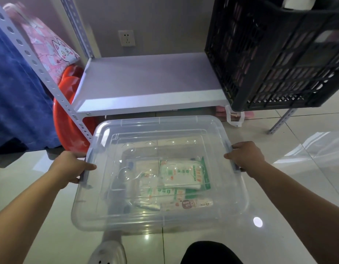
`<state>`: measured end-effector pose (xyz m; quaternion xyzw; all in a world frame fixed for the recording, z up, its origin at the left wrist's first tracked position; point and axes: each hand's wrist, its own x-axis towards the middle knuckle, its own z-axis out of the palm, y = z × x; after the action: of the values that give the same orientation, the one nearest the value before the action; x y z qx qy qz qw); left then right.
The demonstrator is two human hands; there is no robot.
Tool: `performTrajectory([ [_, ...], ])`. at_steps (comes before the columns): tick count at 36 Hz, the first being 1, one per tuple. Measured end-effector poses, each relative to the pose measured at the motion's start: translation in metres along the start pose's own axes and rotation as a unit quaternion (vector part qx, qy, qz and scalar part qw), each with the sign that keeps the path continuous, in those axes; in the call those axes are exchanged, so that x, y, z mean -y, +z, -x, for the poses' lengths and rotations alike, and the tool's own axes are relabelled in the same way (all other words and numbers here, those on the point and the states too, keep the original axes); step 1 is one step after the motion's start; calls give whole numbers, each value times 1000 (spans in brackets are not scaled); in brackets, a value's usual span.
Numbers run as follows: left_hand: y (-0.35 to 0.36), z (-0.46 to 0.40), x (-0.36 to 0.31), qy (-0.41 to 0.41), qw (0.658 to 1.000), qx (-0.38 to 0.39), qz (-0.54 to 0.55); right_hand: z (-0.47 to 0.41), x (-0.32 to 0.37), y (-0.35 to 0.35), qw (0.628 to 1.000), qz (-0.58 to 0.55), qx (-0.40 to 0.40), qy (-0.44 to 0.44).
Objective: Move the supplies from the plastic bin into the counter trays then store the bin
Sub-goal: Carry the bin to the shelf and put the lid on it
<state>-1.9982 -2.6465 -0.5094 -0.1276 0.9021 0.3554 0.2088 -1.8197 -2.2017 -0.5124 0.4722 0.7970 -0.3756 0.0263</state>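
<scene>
One head-worn view, steep and close, looking forward and down over the arms.

The wide lens sits above and behind the two grips: the left hand (73,166) and right hand (245,157) clasp the side handles of the bin (165,221), which fills the middle of the frame just beyond them. Ahead of the grips the camera faces a shelf (145,82) against the wall, with a black crate (275,54) above and right of the right-hand grip. Below the grips, at the bottom edge, a shoe (107,252) and a knee (208,252) show on the tiled floor (31,235). Straight lines bow toward the edges.
</scene>
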Motion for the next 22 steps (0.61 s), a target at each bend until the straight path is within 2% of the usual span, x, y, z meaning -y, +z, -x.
performTrajectory([
  [3,-2,8,3,-1,999,16,32,5,-8,-2,998,-63,6,-1],
  [7,-4,34,19,-28,991,85,96,36,-34,4,995,-83,14,-45],
  [10,-2,62,51,-45,984,84,151,77,-71,9,985,-169,29,-22],
  [12,2,83,74,-55,974,102,195,101,-93,10,963,-258,68,27],
  [14,7,99,92,-69,956,141,248,116,-108,15,926,-349,124,74],
  [17,18,107,102,-82,928,153,329,125,-112,22,870,-454,164,99],
  [22,26,118,88,-77,909,128,390,134,-92,14,848,-497,144,114],
])
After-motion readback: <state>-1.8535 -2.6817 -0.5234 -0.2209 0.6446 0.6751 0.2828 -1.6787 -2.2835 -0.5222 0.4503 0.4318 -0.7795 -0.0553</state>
